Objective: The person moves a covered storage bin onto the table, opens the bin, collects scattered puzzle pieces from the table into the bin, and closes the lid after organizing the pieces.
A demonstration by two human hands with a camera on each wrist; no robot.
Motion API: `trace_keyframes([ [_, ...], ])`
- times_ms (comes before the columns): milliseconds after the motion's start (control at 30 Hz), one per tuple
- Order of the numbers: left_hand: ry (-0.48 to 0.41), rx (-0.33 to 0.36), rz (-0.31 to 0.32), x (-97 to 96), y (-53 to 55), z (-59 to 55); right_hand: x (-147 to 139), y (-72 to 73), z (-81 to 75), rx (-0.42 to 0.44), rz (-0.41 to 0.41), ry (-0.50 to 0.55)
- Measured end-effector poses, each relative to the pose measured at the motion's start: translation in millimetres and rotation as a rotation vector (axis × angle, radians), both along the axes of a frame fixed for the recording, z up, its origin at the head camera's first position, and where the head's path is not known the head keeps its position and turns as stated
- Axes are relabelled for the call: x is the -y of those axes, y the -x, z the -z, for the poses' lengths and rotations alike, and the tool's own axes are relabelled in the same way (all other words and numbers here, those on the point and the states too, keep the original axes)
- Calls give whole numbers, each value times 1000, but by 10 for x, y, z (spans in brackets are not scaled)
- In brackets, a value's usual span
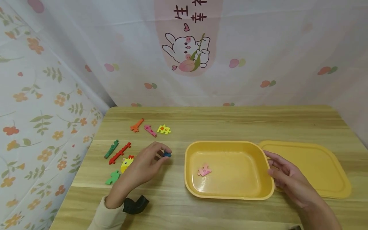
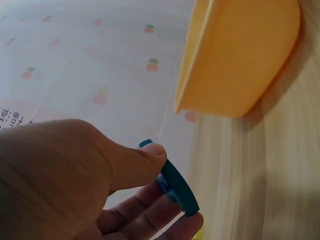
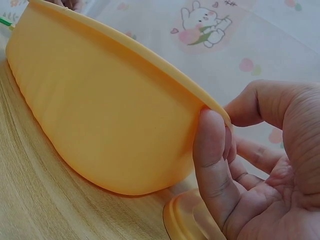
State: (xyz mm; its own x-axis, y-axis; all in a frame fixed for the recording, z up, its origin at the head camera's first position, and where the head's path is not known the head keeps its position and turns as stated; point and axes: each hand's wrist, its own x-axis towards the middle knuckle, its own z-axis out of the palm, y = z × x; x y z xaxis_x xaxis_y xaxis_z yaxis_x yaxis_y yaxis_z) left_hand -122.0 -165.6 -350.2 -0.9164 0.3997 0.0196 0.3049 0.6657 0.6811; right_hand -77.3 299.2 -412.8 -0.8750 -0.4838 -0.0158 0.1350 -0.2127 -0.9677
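Note:
My left hand (image 1: 145, 164) pinches a small blue puzzle piece (image 2: 179, 187) between thumb and fingertips, left of the yellow plastic box (image 1: 230, 195). In the left wrist view the piece is seen edge-on, partly covered by the thumb. The right hand (image 1: 290, 179) grips the right end of the box's rim, as the right wrist view (image 3: 265, 165) also shows. Inside the box lies one pink puzzle piece (image 1: 204, 171). A yellow giraffe-head piece (image 1: 125, 164) is partly hidden behind my left hand, with a green piece (image 1: 113, 177) next to it.
Farther back lie an orange piece (image 1: 137, 125), a pink piece (image 1: 150, 130) and a yellow piece (image 1: 164, 129). At the left are a dark green piece (image 1: 111, 149) and a red piece (image 1: 119, 153). A yellow lid (image 1: 313, 169) lies flat on the wooden table (image 1: 218, 214), right of the box.

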Motion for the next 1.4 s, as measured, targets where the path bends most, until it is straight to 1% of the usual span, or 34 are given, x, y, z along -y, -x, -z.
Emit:
trace_keyframes([
  [100,-35,32,14,-11,0,-14,14,7,1,-5,4,-12],
  [267,-87,49,33,-58,13,-49,19,22,-6,-14,16,-8],
  [400,-113,70,27,-107,25,-73,13,15,-12,-7,23,-12],
  [500,-138,107,18,-140,32,-87,10,5,-12,-2,25,-15],
  [633,-158,140,27,-176,40,-96,6,-4,-10,-3,21,-11],
  [733,-158,146,31,-198,40,-98,5,-8,-8,-2,22,-12],
  [900,-158,152,11,-234,35,-103,7,-10,-9,9,31,-13],
  [967,-165,150,12,-253,36,-109,5,-10,-11,12,31,-8],
  [1167,-183,152,41,-316,54,-122,-6,-14,-7,6,29,-9],
  [1400,-204,144,58,-349,58,-123,-3,-8,-13,-2,27,-26],
])
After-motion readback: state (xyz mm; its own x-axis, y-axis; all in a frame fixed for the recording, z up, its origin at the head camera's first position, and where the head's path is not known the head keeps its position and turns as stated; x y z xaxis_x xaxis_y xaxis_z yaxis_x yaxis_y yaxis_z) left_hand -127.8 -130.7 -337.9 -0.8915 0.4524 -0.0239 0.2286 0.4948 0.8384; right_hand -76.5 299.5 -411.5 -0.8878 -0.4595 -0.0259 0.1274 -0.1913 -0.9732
